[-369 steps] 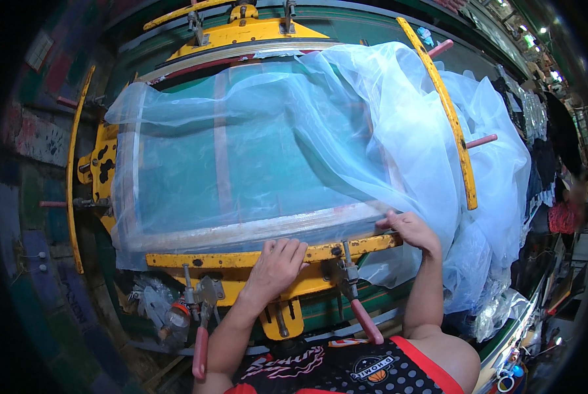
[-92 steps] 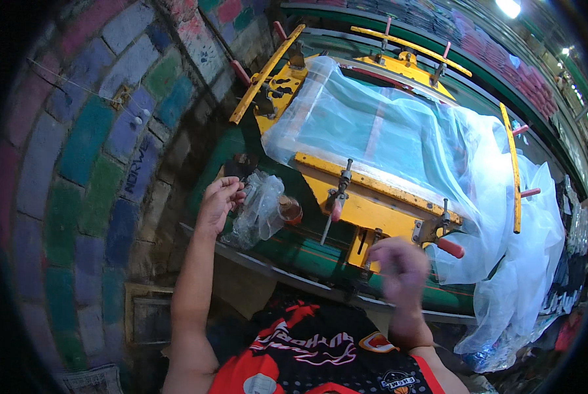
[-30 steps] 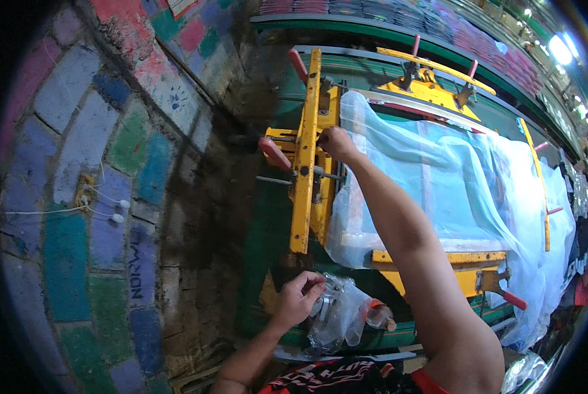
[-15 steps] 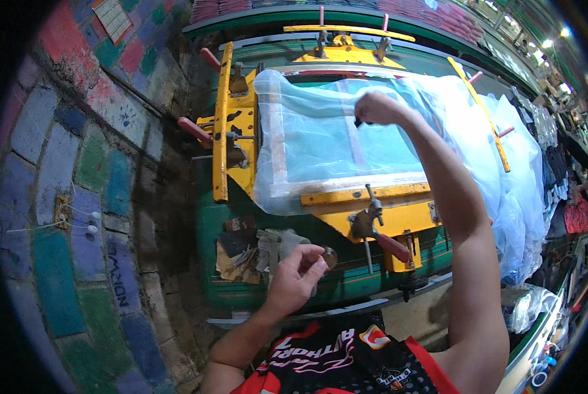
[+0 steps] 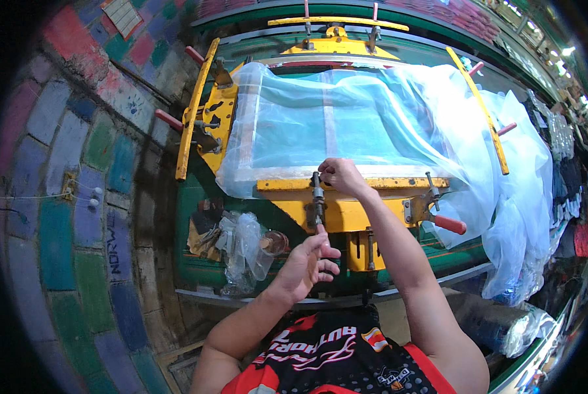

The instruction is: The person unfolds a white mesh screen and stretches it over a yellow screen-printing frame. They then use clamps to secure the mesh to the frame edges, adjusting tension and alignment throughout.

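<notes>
Translucent mesh point(image 5: 287, 125) spreads at twelve o'clock from our right hand point(image 5: 324, 173), draped over a pale frame point(image 5: 281, 173), its loose folds bunched toward two and three o'clock. Our right fingertips sit just below the sheet, bent in near the yellow bar point(image 5: 372, 184); we cannot tell whether they pinch anything. At one o'clock from our left hand point(image 5: 323, 247) stands a metal clamp point(image 5: 318, 196); our left fingers are half curled, their hold on it unclear. Clear plastic point(image 5: 241, 246) lies at ten o'clock.
</notes>
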`<action>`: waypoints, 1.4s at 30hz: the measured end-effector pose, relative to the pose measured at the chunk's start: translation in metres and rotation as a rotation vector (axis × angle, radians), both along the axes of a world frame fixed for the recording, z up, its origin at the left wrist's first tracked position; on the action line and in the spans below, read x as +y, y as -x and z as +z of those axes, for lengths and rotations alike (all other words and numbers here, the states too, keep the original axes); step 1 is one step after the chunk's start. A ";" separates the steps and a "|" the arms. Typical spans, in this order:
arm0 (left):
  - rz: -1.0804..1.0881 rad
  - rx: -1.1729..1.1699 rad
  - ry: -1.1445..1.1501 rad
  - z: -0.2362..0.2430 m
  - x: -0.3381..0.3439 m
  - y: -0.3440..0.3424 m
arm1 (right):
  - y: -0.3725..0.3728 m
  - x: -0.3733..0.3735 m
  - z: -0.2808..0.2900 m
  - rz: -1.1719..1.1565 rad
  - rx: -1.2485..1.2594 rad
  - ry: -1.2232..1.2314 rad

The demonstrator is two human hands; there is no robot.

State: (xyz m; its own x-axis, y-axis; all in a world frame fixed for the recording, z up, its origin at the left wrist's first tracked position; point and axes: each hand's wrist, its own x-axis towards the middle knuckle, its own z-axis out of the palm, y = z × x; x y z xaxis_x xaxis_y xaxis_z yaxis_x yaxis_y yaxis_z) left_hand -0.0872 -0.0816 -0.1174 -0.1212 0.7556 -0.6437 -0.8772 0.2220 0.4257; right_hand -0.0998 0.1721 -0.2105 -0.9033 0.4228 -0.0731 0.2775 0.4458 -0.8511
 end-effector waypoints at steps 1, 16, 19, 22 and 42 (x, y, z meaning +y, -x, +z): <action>0.040 -0.013 0.032 0.001 0.000 -0.001 | 0.000 -0.001 -0.004 0.009 0.034 -0.025; 0.057 0.124 0.024 -0.015 -0.012 -0.003 | -0.012 -0.005 -0.039 -0.065 0.188 0.115; 0.010 0.173 0.041 -0.020 -0.013 -0.001 | -0.017 -0.010 -0.041 -0.071 0.150 0.136; -0.044 0.320 0.093 -0.030 -0.009 -0.004 | -0.020 -0.015 -0.040 -0.032 0.251 -0.064; 0.034 1.851 0.396 -0.037 0.019 -0.056 | -0.121 -0.042 -0.003 -0.283 0.116 0.335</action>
